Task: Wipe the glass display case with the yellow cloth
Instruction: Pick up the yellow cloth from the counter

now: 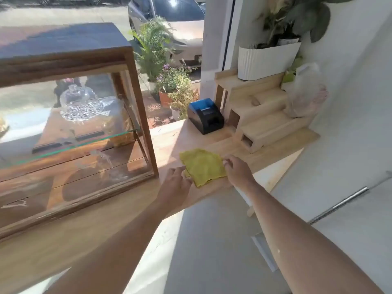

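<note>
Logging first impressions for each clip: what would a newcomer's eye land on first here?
Probably the yellow cloth, lying folded on the wooden counter with the left hand and right hand at its two sides. Next, the wood-framed glass display case on the left, with a cut-glass dome inside. Behind the cloth sits a small black-and-blue printer.

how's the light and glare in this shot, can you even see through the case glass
Head view: hard sunlight from the window, bright patches on the counter and floor. The glass display case carries street reflections and smears, yet its shelves and a glass dome show through. Wide-angle bending at the edges; yellow cloth is evenly lit and sharp.
</note>
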